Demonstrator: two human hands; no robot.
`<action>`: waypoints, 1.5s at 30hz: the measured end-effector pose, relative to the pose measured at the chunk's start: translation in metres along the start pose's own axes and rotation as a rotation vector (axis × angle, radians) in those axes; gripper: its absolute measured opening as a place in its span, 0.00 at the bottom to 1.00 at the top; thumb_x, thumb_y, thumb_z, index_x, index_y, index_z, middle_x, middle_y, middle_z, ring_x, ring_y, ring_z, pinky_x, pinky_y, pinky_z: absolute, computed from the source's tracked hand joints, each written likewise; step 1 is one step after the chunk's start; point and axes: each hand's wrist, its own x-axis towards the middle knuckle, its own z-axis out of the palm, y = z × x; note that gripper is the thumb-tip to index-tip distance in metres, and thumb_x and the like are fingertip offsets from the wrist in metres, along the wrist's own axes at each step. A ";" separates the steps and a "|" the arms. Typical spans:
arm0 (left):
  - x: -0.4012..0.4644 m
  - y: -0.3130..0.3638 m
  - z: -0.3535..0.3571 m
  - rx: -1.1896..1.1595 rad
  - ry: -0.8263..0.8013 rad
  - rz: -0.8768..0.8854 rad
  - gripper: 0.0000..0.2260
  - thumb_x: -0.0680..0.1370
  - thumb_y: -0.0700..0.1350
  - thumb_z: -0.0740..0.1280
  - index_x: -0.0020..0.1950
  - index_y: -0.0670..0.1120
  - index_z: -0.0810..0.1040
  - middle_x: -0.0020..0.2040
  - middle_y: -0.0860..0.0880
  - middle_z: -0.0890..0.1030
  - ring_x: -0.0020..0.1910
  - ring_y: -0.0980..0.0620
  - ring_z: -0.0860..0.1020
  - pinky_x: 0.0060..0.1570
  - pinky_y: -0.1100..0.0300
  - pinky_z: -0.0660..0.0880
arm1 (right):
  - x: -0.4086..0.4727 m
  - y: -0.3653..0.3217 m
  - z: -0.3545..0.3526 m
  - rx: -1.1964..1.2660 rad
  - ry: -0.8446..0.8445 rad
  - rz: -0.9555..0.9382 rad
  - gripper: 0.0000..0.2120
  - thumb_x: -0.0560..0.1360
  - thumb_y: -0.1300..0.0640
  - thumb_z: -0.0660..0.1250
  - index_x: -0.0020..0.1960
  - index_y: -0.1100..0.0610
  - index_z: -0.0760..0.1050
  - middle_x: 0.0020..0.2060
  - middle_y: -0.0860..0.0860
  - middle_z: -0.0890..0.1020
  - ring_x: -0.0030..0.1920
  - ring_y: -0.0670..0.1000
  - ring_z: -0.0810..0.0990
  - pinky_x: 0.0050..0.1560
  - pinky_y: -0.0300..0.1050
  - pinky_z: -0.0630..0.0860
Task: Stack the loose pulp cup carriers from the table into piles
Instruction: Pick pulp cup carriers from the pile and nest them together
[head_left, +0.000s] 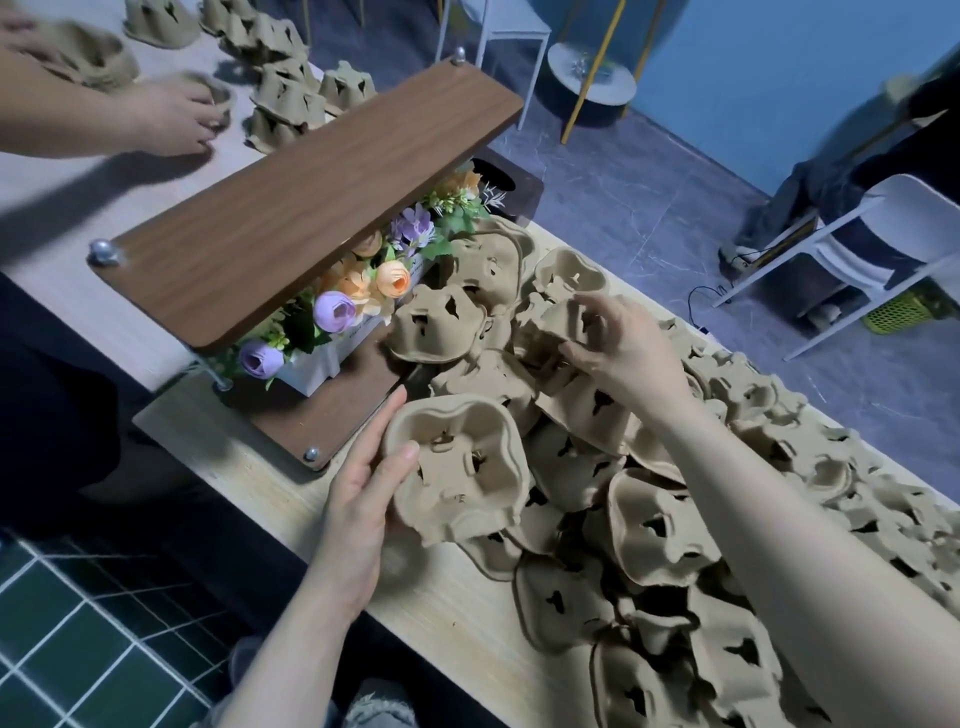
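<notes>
A big heap of loose brown pulp cup carriers (675, 519) covers the light wooden table (457, 613). My left hand (363, 493) grips a small nested stack of carriers (462, 467) by its left rim, thumb over the edge, just above the table's near side. My right hand (623, 348) reaches farther into the heap and pinches one loose carrier (558, 325) with curled fingers, lifting its edge. That carrier sits up and to the right of the held stack, apart from it.
A two-tier wooden shelf (311, 208) with a box of artificial flowers (363, 296) stands left of the heap. Beyond it, another person's hands (171, 114) handle carriers among finished piles (285, 78). White chairs (857, 249) and a seated person are at right.
</notes>
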 end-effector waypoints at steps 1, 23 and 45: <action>0.002 0.000 0.000 0.000 0.004 0.001 0.23 0.74 0.47 0.67 0.70 0.59 0.74 0.64 0.53 0.81 0.64 0.53 0.78 0.57 0.58 0.78 | 0.001 0.003 -0.001 0.053 0.041 0.015 0.22 0.72 0.55 0.72 0.65 0.51 0.74 0.53 0.51 0.78 0.53 0.52 0.75 0.51 0.48 0.73; -0.002 0.010 0.016 0.065 -0.103 -0.048 0.23 0.75 0.47 0.70 0.70 0.58 0.74 0.63 0.57 0.81 0.61 0.58 0.80 0.50 0.65 0.77 | -0.070 -0.042 -0.053 0.917 -0.091 0.035 0.08 0.73 0.60 0.70 0.52 0.54 0.83 0.44 0.50 0.86 0.42 0.47 0.83 0.43 0.41 0.81; -0.021 -0.011 0.030 0.075 -0.027 -0.057 0.21 0.80 0.41 0.65 0.68 0.63 0.74 0.67 0.56 0.78 0.68 0.51 0.76 0.67 0.37 0.71 | -0.189 -0.058 0.010 1.139 0.113 0.410 0.15 0.73 0.59 0.70 0.58 0.52 0.74 0.33 0.53 0.76 0.31 0.49 0.74 0.30 0.35 0.70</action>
